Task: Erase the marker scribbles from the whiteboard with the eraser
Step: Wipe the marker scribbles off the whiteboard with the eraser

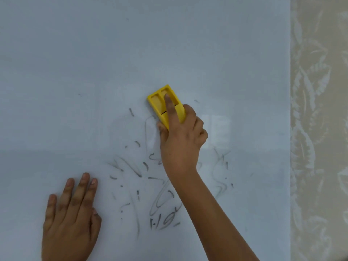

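A yellow eraser (pixel 160 102) is pressed flat on the whiteboard (pixel 75 72), a little right of centre. My right hand (pixel 181 140) grips its lower end, with the index finger stretched along its top. Smudged grey marker scribbles (pixel 162 204) and short strokes spread below and to both sides of that hand. My left hand (pixel 69 219) lies flat on the board at the lower left, fingers apart, holding nothing, just left of the scribbles.
The whiteboard's right edge (pixel 290 129) runs top to bottom. Beyond it is a beige wall with a pale leaf pattern (pixel 320 129). A faint stray mark (pixel 196 101) lies right of the eraser.
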A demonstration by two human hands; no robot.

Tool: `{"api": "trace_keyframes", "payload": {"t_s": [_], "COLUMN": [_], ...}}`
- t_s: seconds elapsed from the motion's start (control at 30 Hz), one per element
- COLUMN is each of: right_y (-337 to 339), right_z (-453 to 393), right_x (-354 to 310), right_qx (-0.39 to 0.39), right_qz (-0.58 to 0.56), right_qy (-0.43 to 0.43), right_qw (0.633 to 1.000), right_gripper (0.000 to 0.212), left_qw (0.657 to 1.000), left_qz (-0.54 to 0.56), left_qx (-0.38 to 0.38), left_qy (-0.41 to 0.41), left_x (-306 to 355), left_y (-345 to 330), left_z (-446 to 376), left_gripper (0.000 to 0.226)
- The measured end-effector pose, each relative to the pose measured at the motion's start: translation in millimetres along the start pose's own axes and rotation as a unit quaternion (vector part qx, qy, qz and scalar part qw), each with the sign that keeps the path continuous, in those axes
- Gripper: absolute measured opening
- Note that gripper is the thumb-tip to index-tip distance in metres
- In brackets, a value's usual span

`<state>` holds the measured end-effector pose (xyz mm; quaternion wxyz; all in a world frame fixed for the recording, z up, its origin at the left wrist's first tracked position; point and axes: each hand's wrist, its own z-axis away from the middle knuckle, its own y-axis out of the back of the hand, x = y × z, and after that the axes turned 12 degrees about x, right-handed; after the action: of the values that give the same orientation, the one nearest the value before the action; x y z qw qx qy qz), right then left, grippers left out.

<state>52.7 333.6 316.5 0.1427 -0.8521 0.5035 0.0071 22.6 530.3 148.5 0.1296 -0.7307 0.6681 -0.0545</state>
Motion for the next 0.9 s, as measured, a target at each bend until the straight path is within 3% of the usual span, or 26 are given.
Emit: {"api": "trace_keyframes", "payload": {"t_s": [0.27,0.4,0.5,0.7,0.9], "right_y": [-9.2,0.0,7.8,-2.1,18.2], "right_z": [-13.0,20.9,33.4,1.6,73.1], "right_x": [-12.2,-33.9,-15.4,-23.8,-41.4], "right_qx": [0.018,-0.019,-0.052,-0.015,-0.096], "right_qz": [-0.028,-0.048,-0.079,-0.087,-0.085], "right_qy": [-0.036,0.059,0.1,0.004,0.131], "right_qw": [0.999,0.997,0.991,0.996,0.983], "right_gripper": [0.061,0.056,0.056,0.055,0.06], "left_qw": [1.0,1.0,1.0,1.0,0.999], "left_qz": [-0.014,-0.016,-0.02,-0.025,-0.028], "left_qx": [0.001,-0.006,-0.01,-0.017,-0.02], "left_qy": [0.007,0.005,0.001,0.0,-0.008], "left_x": [1.4,1.4,0.9,1.0,-1.2], "left_y": [0.4,1.1,1.1,2.1,2.9], "left_z": [0.0,1.6,1.2,0.8,0.9], "left_gripper": [0.055,0.056,0.058,0.061,0.061]}}
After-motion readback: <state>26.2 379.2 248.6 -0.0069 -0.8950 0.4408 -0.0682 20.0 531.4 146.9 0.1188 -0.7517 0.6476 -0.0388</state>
